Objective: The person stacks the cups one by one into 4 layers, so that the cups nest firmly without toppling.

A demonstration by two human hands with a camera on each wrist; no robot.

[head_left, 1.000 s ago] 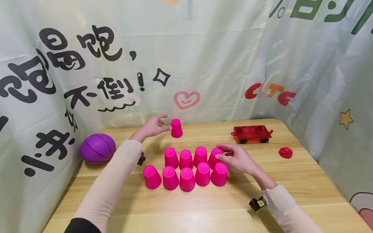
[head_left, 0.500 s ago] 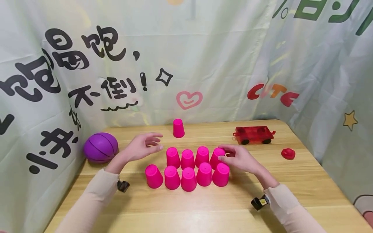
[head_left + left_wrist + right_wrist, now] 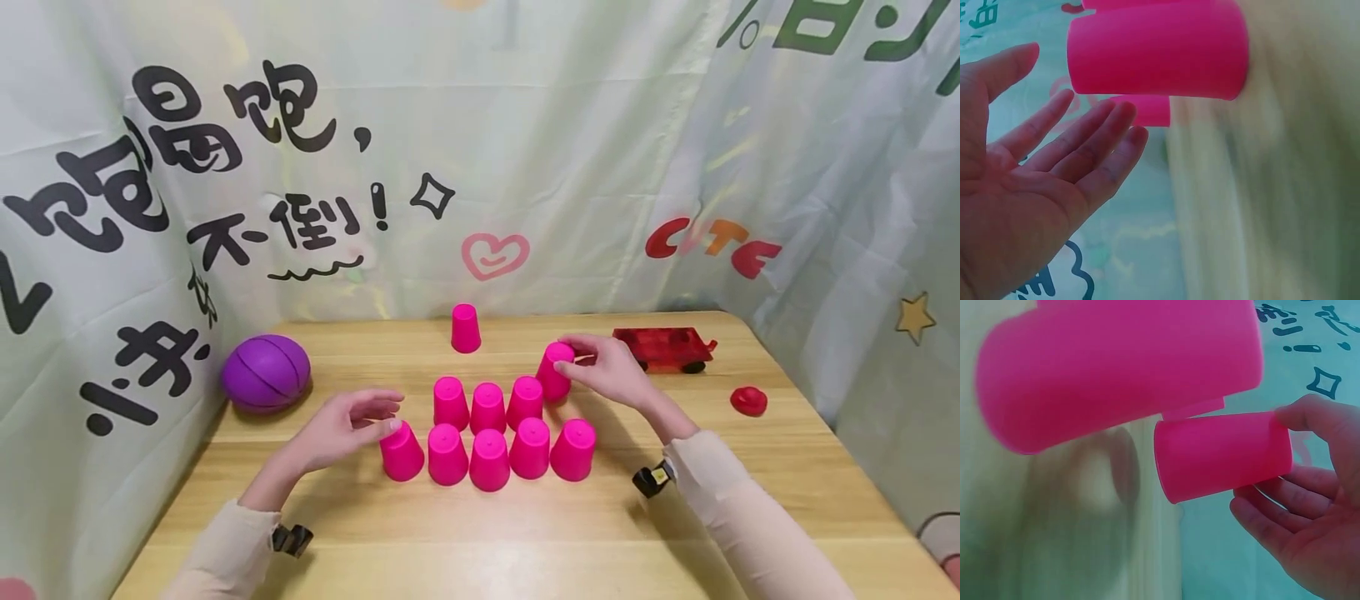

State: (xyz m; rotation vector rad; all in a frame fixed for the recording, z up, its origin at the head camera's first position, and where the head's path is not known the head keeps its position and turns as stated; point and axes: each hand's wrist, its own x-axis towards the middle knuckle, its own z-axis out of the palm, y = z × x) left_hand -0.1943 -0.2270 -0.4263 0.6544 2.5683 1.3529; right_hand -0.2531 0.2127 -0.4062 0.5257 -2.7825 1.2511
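Note:
My right hand (image 3: 611,371) pinches an upside-down pink plastic cup (image 3: 555,373) near its closed end, thumb on one side and fingers on the other. That cup is behind and to the right of a row of three more pink cups (image 3: 487,408). In the right wrist view the held cup (image 3: 1222,456) appears beyond a nearer cup (image 3: 1122,369). My left hand (image 3: 337,429), fingers extended, is beside the leftmost cup (image 3: 402,452) of the front row. In the left wrist view its palm (image 3: 1029,200) holds nothing. A single cup (image 3: 466,329) stands farthest back.
A purple ball (image 3: 266,373) lies at the table's left edge. At the back right, my right hand partly overlaps a red toy car base (image 3: 667,348). Nearby sits a small red piece (image 3: 748,401). A printed curtain (image 3: 570,167) hangs behind the wooden table (image 3: 540,542).
My left hand has let go of the rear cup and come forward to the front row's left end. My right hand has carried its cup backward out of the second row.

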